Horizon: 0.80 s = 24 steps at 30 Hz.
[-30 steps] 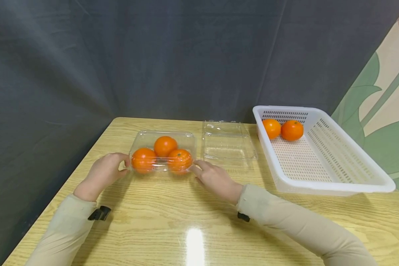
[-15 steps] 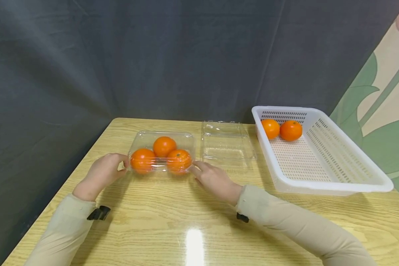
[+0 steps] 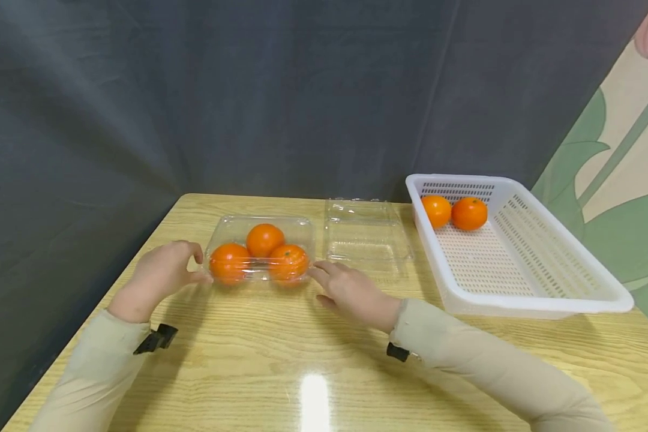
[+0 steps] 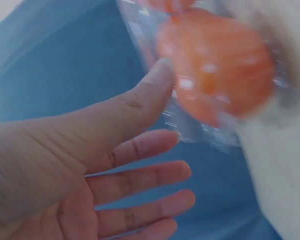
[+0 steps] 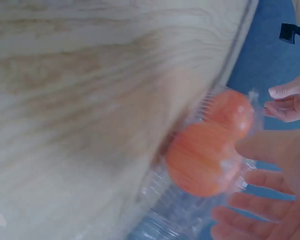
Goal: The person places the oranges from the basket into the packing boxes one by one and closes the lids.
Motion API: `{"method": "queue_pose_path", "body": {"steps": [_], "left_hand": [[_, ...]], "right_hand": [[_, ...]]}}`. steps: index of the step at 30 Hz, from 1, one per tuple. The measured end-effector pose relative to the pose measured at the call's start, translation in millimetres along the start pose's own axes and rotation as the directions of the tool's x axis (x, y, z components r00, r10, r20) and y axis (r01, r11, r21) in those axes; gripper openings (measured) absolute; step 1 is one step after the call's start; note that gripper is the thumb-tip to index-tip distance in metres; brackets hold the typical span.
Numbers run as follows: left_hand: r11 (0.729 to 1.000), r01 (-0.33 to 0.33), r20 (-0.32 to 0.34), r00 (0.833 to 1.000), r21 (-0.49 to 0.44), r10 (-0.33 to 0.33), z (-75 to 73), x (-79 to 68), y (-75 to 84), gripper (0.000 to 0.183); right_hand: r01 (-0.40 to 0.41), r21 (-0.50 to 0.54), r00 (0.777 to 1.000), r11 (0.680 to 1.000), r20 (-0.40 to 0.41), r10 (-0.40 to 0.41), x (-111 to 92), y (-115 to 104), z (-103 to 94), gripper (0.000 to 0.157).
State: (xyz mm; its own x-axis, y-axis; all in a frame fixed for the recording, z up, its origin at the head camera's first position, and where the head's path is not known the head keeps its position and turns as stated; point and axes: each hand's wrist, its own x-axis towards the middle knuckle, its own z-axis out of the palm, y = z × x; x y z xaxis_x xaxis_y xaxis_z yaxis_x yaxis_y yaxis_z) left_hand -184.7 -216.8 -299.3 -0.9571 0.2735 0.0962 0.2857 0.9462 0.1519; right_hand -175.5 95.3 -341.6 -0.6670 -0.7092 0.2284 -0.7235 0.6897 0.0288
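Observation:
A transparent plastic fruit box lies on the table with three oranges inside, one of them the front left orange. Whether its lid is latched cannot be told. My left hand is at the box's front left corner, fingers parted. In the left wrist view, the thumb is beside the plastic and the other fingers are spread. My right hand is at the front right corner, its fingertips at or very near the plastic. The right wrist view shows its fingers extended, gripping nothing.
Just right of the box lies a second transparent plastic box, spread flat. Farther right, a white perforated basket holds two oranges, one being the right-hand orange. A dark curtain hangs behind the wooden table.
My left hand has drawn slightly left off the box's corner and its fingers have parted. The right hand's thumb has moved away from the plastic. The box and oranges stay in place.

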Motion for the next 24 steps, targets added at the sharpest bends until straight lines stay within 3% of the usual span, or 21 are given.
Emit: {"method": "queue_pose_path", "body": {"steps": [4,9,12,17,24], "left_hand": [[0.999,-0.031,-0.053,0.998,0.007,0.032,-11.3,1.4,20.0,0.036],[0.991,-0.131,-0.073,0.989,0.007,0.131,-17.1,10.3,52.6,0.040],[0.978,-0.207,-0.095,0.974,-0.006,0.206,-16.4,17.9,70.2,0.040],[0.947,-0.321,-0.099,0.943,-0.026,0.317,-13.0,30.3,95.3,0.034],[0.914,-0.405,-0.058,0.912,0.033,0.407,-0.7,49.5,127.0,0.034]], "right_hand": [[0.037,0.005,0.999,0.999,-0.024,-0.036,-4.2,3.0,-13.3,0.039],[0.092,0.014,0.993,0.996,-0.073,-0.091,-13.3,7.6,-32.9,0.031],[0.091,-0.003,0.990,0.996,-0.111,-0.091,-19.7,11.0,-46.7,0.030],[0.065,-0.016,0.985,0.998,-0.160,-0.067,-29.1,19.9,-70.9,0.029],[-0.044,-0.023,0.980,0.999,-0.196,0.039,-39.2,41.7,-97.8,0.028]]}}
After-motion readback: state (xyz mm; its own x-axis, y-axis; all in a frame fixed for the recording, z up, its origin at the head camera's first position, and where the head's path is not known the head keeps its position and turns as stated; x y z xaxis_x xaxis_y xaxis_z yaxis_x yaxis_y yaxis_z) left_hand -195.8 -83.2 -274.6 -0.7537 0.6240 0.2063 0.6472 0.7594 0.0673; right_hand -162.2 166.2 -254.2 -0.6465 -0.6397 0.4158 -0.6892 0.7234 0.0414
